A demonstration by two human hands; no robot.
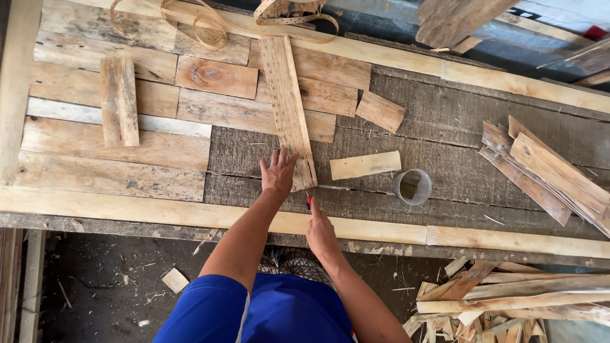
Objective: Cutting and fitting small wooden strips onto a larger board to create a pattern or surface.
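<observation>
My left hand (pixel 277 173) lies flat, fingers spread, on the near end of a long narrow wooden plank (pixel 286 108) that runs away from me across the workbench. My right hand (pixel 319 232) is closed around a small red pencil (pixel 309 202), its tip at the bench surface just below the plank's near end. The plank rests partly on a patchwork of fitted wooden boards (pixel 210 76) covering the bench's left half.
A short pale board (pixel 365 165) and a small grey open can (pixel 413 187) sit to the right. A stack of wood strips (pixel 546 171) lies at far right. Curled metal strapping (pixel 210 22) sits at the back. Offcuts (pixel 495 298) litter the floor.
</observation>
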